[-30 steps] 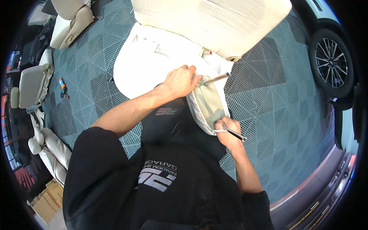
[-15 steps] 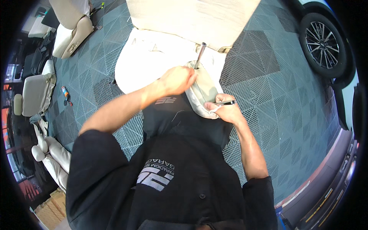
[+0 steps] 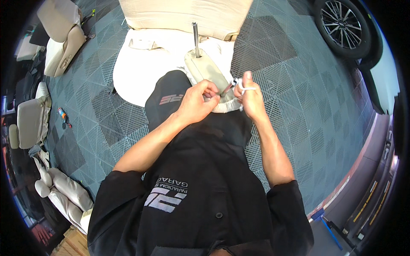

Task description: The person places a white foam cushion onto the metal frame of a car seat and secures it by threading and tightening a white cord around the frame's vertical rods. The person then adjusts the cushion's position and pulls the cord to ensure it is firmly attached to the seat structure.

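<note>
A beige headrest (image 3: 205, 70) lies tilted at my lap, with one metal post (image 3: 196, 40) sticking up from its far end. The second post (image 3: 228, 87) stands at the near end, between my hands. A gathered off-white cover (image 3: 226, 106) wraps the headrest's near edge. My left hand (image 3: 197, 102) pinches at the headrest by the base of the near post; whatever lies between its fingertips is too small to make out. My right hand (image 3: 253, 100) is beside that post, thumb up and fingers curled, with a thin white cord-like loop (image 3: 247, 88) around them.
In front of me stands a seat with a white cushion (image 3: 136, 72) and beige backrest (image 3: 183, 13). More seat parts (image 3: 34, 111) and a seat (image 3: 64, 38) are at the left, with a spray can (image 3: 62, 113) on the tiled floor (image 3: 294, 123). A car wheel (image 3: 341, 25) is at far right.
My left hand has moved from the far post to the near post's base. My right hand has turned thumb-up. The view has shifted, and the headrest appears farther left.
</note>
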Action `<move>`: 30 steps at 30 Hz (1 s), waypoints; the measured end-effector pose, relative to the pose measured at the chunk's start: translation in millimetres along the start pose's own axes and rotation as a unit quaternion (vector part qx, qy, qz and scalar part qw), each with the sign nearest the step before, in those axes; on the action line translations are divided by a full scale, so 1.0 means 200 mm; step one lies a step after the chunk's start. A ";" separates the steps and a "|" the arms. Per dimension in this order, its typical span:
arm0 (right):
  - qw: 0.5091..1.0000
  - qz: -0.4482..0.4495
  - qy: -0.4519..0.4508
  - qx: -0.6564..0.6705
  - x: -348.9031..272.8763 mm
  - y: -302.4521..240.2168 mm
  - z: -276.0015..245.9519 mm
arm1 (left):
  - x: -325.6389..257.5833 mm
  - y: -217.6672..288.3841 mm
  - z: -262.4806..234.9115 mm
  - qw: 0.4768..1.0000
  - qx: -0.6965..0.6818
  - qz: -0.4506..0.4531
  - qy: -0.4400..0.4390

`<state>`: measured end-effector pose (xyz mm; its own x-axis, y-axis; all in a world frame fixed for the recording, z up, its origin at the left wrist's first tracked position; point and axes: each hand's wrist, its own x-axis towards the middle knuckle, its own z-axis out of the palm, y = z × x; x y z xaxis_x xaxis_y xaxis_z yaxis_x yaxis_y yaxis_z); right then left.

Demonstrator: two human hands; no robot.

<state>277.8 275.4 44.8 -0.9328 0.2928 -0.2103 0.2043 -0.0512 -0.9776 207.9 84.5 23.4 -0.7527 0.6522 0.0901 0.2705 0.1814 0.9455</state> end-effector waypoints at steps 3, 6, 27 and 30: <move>0.998 0.007 0.004 0.064 -0.02 -0.03 0.01 | -0.01 0.01 0.04 0.992 0.031 0.114 0.033; 0.996 -0.017 0.034 0.080 -0.04 -0.04 0.07 | -0.06 0.01 0.10 0.972 0.105 0.201 0.065; 0.975 -0.078 -0.073 -0.193 -0.18 -0.25 -0.27 | -0.29 0.14 -0.01 0.973 -0.143 0.040 0.178; 0.983 -0.112 -0.125 0.075 -0.10 -0.16 -0.16 | -0.32 0.15 0.02 0.933 -0.309 0.110 0.148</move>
<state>300.0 301.4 81.2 -0.9969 0.0709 0.0327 -0.0436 -0.1582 -0.9864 266.6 52.1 45.2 -0.8772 0.3750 0.2999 0.1097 -0.4515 0.8855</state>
